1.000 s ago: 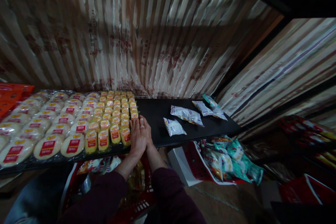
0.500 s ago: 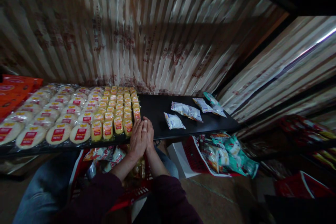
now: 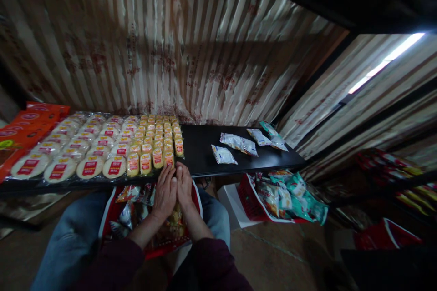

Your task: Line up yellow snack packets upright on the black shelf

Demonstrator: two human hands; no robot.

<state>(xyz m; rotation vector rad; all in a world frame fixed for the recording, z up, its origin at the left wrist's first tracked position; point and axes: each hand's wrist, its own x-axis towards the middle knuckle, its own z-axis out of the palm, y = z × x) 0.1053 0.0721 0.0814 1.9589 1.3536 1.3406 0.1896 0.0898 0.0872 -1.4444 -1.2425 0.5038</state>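
Observation:
My left hand (image 3: pixel 165 192) and my right hand (image 3: pixel 184 185) lie side by side at the front edge of the black shelf (image 3: pixel 201 163), fingers stretched forward and thumbs close together. Their fingertips are beside the front right corner of the small yellow packaged cakes (image 3: pixel 157 158), which stand in tight rows. I see nothing held in either hand, though the palms are hidden. Left of the yellow cakes, large round white packaged cakes (image 3: pixel 91 167) lie in rows with red labels facing me.
Several snack bags, such as a white bag (image 3: pixel 223 154), lie on the shelf's right side. Orange packs (image 3: pixel 32 122) sit at the far left. A red basket (image 3: pixel 195 193) of packs stands between my knees; another red basket (image 3: pixel 246 195) with green and white bags is to the right.
Both hands have drawn back towards me from the right side of the yellow cakes and moved slightly apart. The camera view has shifted a little.

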